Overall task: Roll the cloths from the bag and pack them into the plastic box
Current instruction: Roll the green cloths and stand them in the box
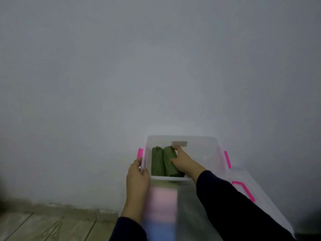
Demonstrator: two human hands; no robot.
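A clear plastic box (pixel 199 139) with pink side latches stands against the wall. Two rolled green cloths lie side by side in its left half: one (pixel 157 162) by the left wall, the other (pixel 169 161) next to it. My right hand (pixel 184 161) reaches into the box and grips the second roll, thumb on its near side, fingers over its far end. My left hand (pixel 138 176) holds the box's left rim from outside, fingers curled round the edge. No bag shows.
The box's clear lid (pixel 257 185) with a pink handle lies to the right, partly under my right sleeve. A blurred pink and blue shape (pixel 160 211) fills the space in front of the box. Wooden floorboards (pixel 34 225) show at lower left. The grey wall rises behind.
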